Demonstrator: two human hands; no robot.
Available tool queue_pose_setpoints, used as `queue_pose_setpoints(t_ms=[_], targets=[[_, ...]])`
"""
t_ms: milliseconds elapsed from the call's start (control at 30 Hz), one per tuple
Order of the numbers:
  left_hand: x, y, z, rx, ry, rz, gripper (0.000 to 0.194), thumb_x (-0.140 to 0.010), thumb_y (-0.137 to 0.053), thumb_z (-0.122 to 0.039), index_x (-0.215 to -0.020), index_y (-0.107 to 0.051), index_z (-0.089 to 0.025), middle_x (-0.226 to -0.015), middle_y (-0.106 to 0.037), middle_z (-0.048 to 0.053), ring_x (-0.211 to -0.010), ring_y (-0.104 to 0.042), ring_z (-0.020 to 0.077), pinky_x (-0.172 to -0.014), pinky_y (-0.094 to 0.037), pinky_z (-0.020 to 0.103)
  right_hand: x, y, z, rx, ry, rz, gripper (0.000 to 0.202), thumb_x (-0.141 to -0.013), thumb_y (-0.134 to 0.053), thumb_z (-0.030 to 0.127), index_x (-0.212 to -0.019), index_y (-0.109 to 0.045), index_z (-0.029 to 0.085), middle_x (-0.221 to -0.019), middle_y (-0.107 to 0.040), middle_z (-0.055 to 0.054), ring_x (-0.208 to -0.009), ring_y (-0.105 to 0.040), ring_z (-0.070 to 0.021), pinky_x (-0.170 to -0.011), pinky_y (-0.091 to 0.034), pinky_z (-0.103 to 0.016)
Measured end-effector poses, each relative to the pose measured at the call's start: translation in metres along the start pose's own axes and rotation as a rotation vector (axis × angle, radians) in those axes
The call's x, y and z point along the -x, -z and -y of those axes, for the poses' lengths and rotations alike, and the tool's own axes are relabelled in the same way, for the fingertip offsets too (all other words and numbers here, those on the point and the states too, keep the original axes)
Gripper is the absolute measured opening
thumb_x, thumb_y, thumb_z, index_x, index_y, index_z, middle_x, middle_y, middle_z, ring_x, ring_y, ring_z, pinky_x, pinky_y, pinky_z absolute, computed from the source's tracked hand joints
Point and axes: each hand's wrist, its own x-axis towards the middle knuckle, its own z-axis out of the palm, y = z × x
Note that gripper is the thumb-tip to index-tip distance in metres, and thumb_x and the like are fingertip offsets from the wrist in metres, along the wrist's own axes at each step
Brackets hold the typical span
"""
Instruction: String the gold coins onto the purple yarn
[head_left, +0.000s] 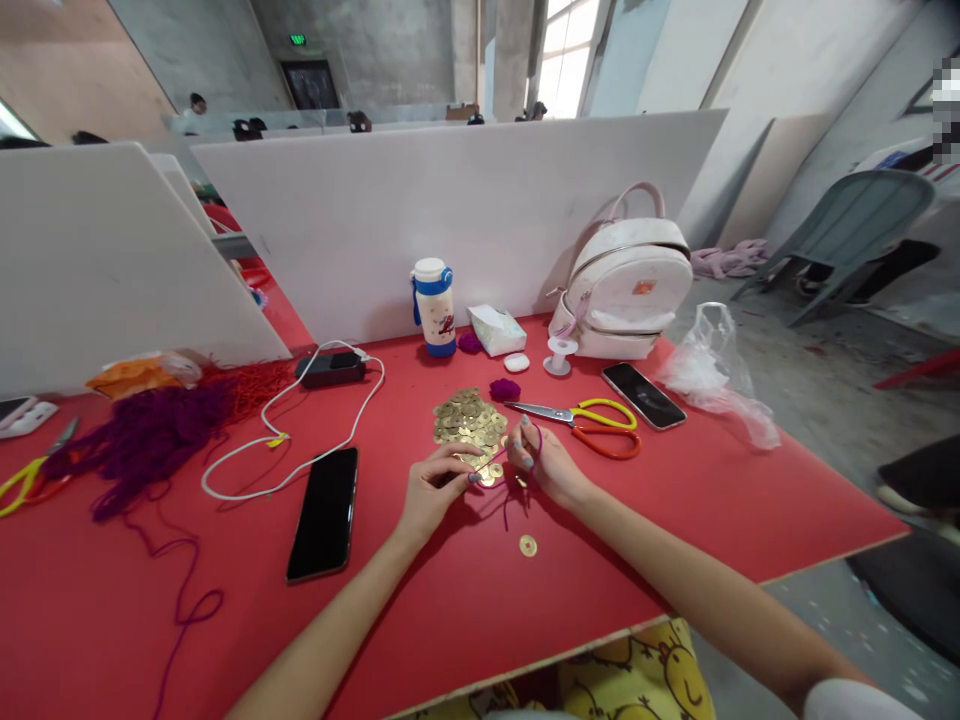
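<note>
A thin purple cord [493, 463] stretches between my two hands, just in front of a pile of gold coins [469, 418]. My left hand [441, 485] pinches one end of it between thumb and finger. On the other side my right hand [541, 462] has its fingers closed on the cord, and a loop rises above them. Loose cord ends hang below the hands. One single gold coin [528, 546] with a square hole lies on the red table nearer to me. Scissors [577, 414] with yellow and orange handles lie behind my right hand.
Purple yarn [161, 430] and a black phone [324, 515] with a white cable [217, 490] are at left. Behind stand a bottle [435, 308], tissues [497, 330], a spool [560, 356] and a white backpack [626, 285]. Another phone [643, 395] and a plastic bag [712, 375] lie right.
</note>
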Motion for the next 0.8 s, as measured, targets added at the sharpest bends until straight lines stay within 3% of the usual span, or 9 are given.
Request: queue_pose_setpoints(t_ms=[100,200,367,433,533,633,733,800], targets=[[0.001,0.0,-0.005,0.007,0.028,0.041,0.02,-0.077,-0.073,-0.034,-0.063,-0.073,-0.019,-0.101,-0.075,0.013,-0.099,-0.068,0.0284,-0.088,-0.053,0.043,-0.01,0.006,-0.001,-0.178,-0.112,-0.03,0.036,-0.088,-0.058,0.043,-0.065,-0.042,0.021,-0.051,-0.03,0.008,-0.042,-0.026,-0.0089,-0.041,-0.031,-0.02],[0.004,-0.003,-0.007,0.002,0.083,0.079,0.024,-0.075,-0.074,-0.04,-0.063,-0.074,-0.019,-0.101,-0.075,0.015,-0.095,-0.07,0.031,-0.083,-0.055,0.046,-0.019,0.015,-0.004,-0.261,-0.165,-0.056,0.026,-0.089,-0.057,0.029,-0.068,-0.044,0.022,-0.054,-0.04,0.006,-0.043,-0.037,-0.0094,-0.042,-0.04,-0.021],[0.005,-0.007,-0.005,0.026,0.068,0.117,0.025,-0.073,-0.075,-0.04,-0.062,-0.075,-0.017,-0.077,-0.076,0.013,-0.074,-0.071,0.0257,-0.071,-0.058,0.039,-0.015,0.018,-0.006,-0.222,-0.157,-0.086,0.012,-0.085,-0.061,0.031,-0.085,-0.058,0.019,-0.078,-0.065,-0.003,-0.062,-0.06,-0.0124,-0.055,-0.051,-0.023],[0.004,-0.006,-0.002,-0.007,0.057,0.022,0.021,-0.074,-0.074,-0.036,-0.064,-0.076,-0.017,-0.073,-0.075,0.01,-0.071,-0.07,0.0231,-0.069,-0.057,0.035,-0.009,0.013,-0.002,-0.104,-0.1,-0.08,0.021,-0.083,-0.062,0.031,-0.101,-0.06,0.02,-0.099,-0.068,-0.007,-0.075,-0.065,-0.0141,-0.064,-0.054,-0.025],[0.002,-0.001,0.005,-0.105,0.097,-0.253,0.014,-0.075,-0.071,-0.03,-0.072,-0.077,-0.018,-0.079,-0.076,0.008,-0.077,-0.07,0.0219,-0.073,-0.056,0.032,0.0,0.003,0.003,0.172,0.105,-0.084,0.041,-0.084,-0.059,0.026,-0.125,-0.052,0.029,-0.121,-0.059,-0.006,-0.087,-0.064,-0.0153,-0.071,-0.053,-0.028],[0.001,0.002,0.009,-0.161,0.126,-0.382,0.015,-0.075,-0.069,-0.031,-0.074,-0.076,-0.017,-0.077,-0.076,0.007,-0.076,-0.07,0.0213,-0.073,-0.055,0.031,0.008,-0.006,0.005,0.516,0.306,-0.05,0.036,-0.088,-0.051,0.021,-0.122,-0.058,0.028,-0.109,-0.057,-0.005,-0.085,-0.058,-0.0161,-0.072,-0.05,-0.03],[0.001,0.003,0.009,-0.182,0.122,-0.383,0.016,-0.075,-0.068,-0.03,-0.072,-0.075,-0.016,-0.076,-0.075,0.006,-0.074,-0.069,0.0209,-0.073,-0.055,0.031,0.016,-0.014,0.0,0.824,0.423,0.089,0.028,-0.09,-0.048,0.018,-0.107,-0.069,0.024,-0.091,-0.056,-0.005,-0.083,-0.055,-0.0179,-0.075,-0.046,-0.032],[0.002,0.002,0.008,-0.185,0.127,-0.366,0.016,-0.075,-0.067,-0.029,-0.072,-0.075,-0.016,-0.076,-0.075,0.006,-0.074,-0.069,0.0207,-0.075,-0.055,0.031,0.021,-0.019,-0.004,0.969,0.437,0.179,0.028,-0.091,-0.049,0.018,-0.109,-0.069,0.024,-0.087,-0.056,-0.004,-0.082,-0.054,-0.0182,-0.075,-0.045,-0.031]])
